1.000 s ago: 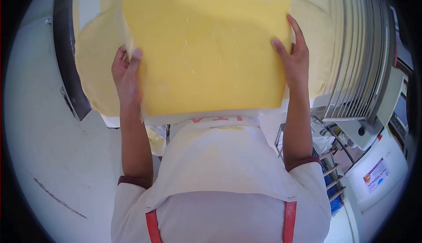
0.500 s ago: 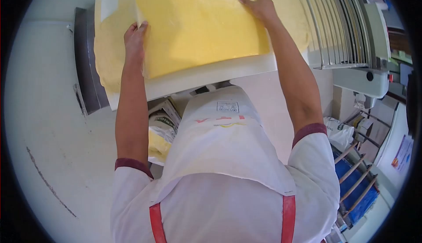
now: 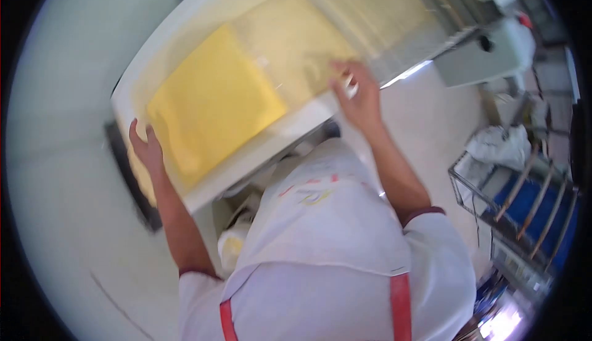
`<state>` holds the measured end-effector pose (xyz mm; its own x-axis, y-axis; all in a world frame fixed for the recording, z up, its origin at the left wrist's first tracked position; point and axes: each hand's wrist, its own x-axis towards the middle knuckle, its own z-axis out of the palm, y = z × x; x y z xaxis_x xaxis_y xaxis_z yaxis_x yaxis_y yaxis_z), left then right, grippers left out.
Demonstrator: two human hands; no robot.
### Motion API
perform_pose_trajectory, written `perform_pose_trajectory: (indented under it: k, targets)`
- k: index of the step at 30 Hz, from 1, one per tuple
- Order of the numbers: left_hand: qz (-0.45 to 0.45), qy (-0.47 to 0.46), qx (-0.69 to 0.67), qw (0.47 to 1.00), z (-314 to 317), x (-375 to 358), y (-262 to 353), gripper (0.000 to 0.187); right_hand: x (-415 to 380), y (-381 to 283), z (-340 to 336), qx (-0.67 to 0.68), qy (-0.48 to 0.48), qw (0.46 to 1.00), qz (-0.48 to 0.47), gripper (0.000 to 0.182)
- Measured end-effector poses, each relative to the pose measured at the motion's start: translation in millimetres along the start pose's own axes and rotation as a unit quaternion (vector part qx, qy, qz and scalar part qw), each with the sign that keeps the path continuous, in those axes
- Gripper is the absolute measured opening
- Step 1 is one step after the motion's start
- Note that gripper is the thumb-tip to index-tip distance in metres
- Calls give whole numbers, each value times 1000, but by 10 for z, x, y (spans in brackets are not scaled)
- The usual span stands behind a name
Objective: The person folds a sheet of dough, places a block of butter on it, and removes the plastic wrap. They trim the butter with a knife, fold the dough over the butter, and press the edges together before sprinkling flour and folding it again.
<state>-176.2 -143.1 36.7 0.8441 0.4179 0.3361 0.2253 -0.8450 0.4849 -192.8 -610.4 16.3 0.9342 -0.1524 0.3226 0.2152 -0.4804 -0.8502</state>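
A smooth yellow slab (image 3: 216, 103) lies on a paler, cream-coloured sheet (image 3: 287, 32), which is spread over the white work surface (image 3: 246, 140). Beside the slab's left edge is my left hand (image 3: 147, 145), its fingers apart and nothing in them. My right hand (image 3: 359, 94) is over the front edge of the surface, to the right of the slab and clear of it. Its thumb and fingers are spread, though motion blurs them.
Metal guard bars (image 3: 431, 2) cross the machine at the upper right. A rack (image 3: 481, 208) with rods, a blue sheet and a white plastic bag (image 3: 502, 145) stands at the right. Below the surface sits a bag (image 3: 231, 245) with yellow contents.
Both hands have let go of the yellow slab. It now covers a smaller area, with the pale sheet bare to its right. The view has turned and moved.
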Motion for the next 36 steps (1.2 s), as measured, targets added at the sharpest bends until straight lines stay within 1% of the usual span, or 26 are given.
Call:
perform_pose_trajectory:
  k: [1, 2, 4, 5, 6, 7, 8, 9, 11, 14, 17, 18, 20, 22, 24, 27, 29, 30, 31, 32, 33, 35, 36]
  targets:
    - [82, -94, 6, 992, 286, -71, 277, 52, -38, 17, -275, 15, 14, 1000, 18, 31]
    - [167, -179, 15, 969, 595, -148, 566, 56, 40, 49, -620, -5, 67, 998, 4, 31]
    - [196, -218, 101, 951, 1178, -413, 1251, 59, 225, 56, -1205, -34, 163, 986, -27, 31]
    - [208, -234, 154, 937, 1358, -494, 1503, 61, 392, 100, -1557, -58, 238, 968, -50, 31]
    - [204, -225, 159, 939, 1493, -441, 1635, 60, 612, 150, -1983, -78, 309, 945, -73, 30]
    - [198, -216, 164, 942, 1629, -322, 1693, 60, 822, 126, -2385, -105, 367, 921, -72, 29]
    - [182, -206, 173, 946, 1699, -255, 1718, 60, 1029, 49, -2755, -93, 397, 910, -72, 28]
    - [167, -205, 181, 947, 1731, -191, 1790, 58, 1246, -6, -3056, -91, 409, 907, -42, 36]
    - [144, -203, 178, 952, 1807, -66, 1880, 57, 1736, 171, -3452, -203, 341, 918, -2, 44]
    - [127, -197, 177, 956, 1825, -15, 1820, 57, 2365, 356, -3509, -258, 235, 936, 42, 42]
    - [113, -194, 179, 958, 1715, -53, 1737, 57, 2643, 332, -3549, -314, 236, 919, 28, 34]
    - [101, -193, 186, 958, 1618, -100, 1701, 56, 2684, 243, -3579, -334, 242, 911, 10, 32]
    - [78, -183, 195, 961, 1486, -194, 1528, 56, 2684, -41, -3692, -373, 250, 893, -27, 30]
    - [61, -167, 205, 963, 1342, -223, 1175, 56, 2660, -398, -3818, -393, 268, 878, -58, 30]
    - [33, -156, 219, 963, 1163, -254, 817, 57, 2599, -647, -3925, -425, 301, 848, -104, 27]
    - [-15, -139, 228, 963, 891, -334, 303, 58, 2319, -872, -3793, -425, 333, 837, -86, 22]
    - [-43, -131, 226, 964, 693, -427, -71, 59, 2145, -631, -3651, -419, 342, 835, -97, 19]
    - [-28, -116, 183, 976, 636, -442, -419, 59, 2077, -343, -3576, -438, 343, 827, -77, 19]
    - [-13, -100, 139, 985, 593, -444, -845, 59, 1978, -118, -3434, -433, 322, 840, -64, 19]
    - [3, -83, 96, 992, 547, -531, -1139, 59, 1915, 108, -3312, -455, 287, 842, -44, 20]
    - [-24, -74, 135, 988, 454, -676, -1306, 57, 1862, 253, -3187, -457, 261, 850, -5, 18]
    - [-74, -56, 216, 972, 251, -834, -1551, 56, 1768, 336, -3057, -410, 311, 857, -21, 17]
    - [-48, -57, 225, 971, 226, -863, -1515, 53, 1714, 332, -2996, -386, 332, 860, -28, 17]
